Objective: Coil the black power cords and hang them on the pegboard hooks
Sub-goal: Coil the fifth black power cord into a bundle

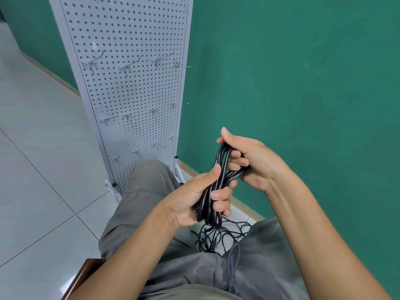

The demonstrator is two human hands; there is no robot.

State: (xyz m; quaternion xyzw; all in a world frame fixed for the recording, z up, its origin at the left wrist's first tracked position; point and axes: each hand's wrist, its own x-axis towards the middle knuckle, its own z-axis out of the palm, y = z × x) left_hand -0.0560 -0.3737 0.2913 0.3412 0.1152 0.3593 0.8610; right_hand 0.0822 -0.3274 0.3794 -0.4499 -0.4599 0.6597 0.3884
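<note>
A coiled black power cord point(216, 187) is bundled into long loops between both hands, above my lap. My left hand point(194, 198) is shut around the lower part of the bundle, thumb on top. My right hand point(249, 159) grips the upper end of the loops with fingers curled through them. More black cords point(218, 237) lie tangled on the floor between my knees. The white pegboard point(129, 87) stands upright ahead on the left, carrying several bare metal hooks point(127, 66) in three rows.
I sit on a brown wooden chair point(86, 273), grey trousers in view. A green wall point(303, 83) runs behind and to the right of the pegboard. White floor tiles point(39, 159) spread to the left. The pegboard's feet point(112, 187) rest near my left knee.
</note>
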